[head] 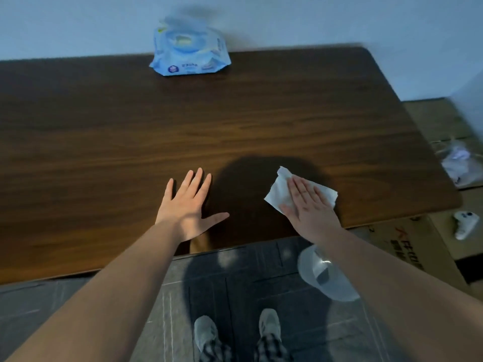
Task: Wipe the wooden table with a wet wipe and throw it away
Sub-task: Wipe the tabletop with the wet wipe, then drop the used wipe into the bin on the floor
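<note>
Two hands lie flat near the wooden table's [183,121] near edge: the left hand [187,207] splayed empty, likely bracing; the right hand [309,207] pressing the wet wipe [281,188] open-palmed for wiping. Blue wipes pack [189,53] sits at the far edge.

Single head-worn wide-angle view, looking forward and steeply down, close over the wooden table [235,121] near edge

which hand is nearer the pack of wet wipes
Left. The left hand lies flat almost straight below the pack of wet wipes; the right hand, pressing the wet wipe, sits further right.
</note>
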`<state>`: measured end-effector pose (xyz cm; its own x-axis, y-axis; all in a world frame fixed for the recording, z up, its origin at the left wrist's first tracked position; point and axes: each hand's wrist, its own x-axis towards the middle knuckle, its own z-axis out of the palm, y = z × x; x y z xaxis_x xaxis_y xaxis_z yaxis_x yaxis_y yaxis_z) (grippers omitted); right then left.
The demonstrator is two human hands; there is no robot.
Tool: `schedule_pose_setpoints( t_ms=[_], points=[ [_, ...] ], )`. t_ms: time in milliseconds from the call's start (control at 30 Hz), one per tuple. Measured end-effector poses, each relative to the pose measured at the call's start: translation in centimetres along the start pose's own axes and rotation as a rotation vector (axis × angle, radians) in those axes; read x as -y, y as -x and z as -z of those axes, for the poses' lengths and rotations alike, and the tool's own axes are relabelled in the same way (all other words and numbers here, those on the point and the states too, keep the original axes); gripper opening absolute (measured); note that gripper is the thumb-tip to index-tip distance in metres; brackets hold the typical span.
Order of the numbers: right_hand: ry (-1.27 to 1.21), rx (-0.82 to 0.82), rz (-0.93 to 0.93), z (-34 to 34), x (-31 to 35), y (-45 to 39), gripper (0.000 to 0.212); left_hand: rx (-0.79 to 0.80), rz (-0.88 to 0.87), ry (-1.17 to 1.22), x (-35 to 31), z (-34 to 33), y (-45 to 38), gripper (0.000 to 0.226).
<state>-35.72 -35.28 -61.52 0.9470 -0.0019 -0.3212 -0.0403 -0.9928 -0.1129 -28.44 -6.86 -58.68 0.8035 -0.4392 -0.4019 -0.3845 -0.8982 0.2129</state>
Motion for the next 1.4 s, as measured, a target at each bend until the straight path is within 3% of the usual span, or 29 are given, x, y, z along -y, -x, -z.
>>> schedule_pose_setpoints(
  t_ms=[167,433,667,1000,1167,1233,1400],
  points=[
    [-0.047,-0.008,-0.202,-0.1,-9.5,2.1,0.074,-0.001,-0.166,-0.043,-9.1,-0.6,-5.1,0.096],
    [-0.082,-0.058,-0.36,0.1,-19.2,3.5,0.07,0.001,-0.345,-0.097,-21.7,-1.3,-11.5,0.09],
    [-0.153,-0.125,-0.465,0.3,-25.5,4.4,0.064,-0.022,-0.43,-0.141,-30.0,-2.0,-15.5,0.085],
    [-0.291,-0.425,-0.491,-3.4,-29.3,10.8,0.049,-0.018,-0.558,-0.215,-39.2,-3.6,-18.8,0.08],
    [-0.347,-0.223,-0.626,-9.4,-30.8,14.8,0.055,-0.015,-0.656,-0.253,-42.5,-4.9,-19.0,0.08],
    [-0.263,-0.134,-0.596,-11.4,-30.6,15.2,0.062,-0.017,-0.667,-0.266,-43.0,-5.4,-19.1,0.079],
    [-0.263,0.153,-0.549,-15.6,-29.8,14.1,0.054,-0.066,-0.652,-0.258,-43.1,-6.2,-19.1,0.078]
  ],
)
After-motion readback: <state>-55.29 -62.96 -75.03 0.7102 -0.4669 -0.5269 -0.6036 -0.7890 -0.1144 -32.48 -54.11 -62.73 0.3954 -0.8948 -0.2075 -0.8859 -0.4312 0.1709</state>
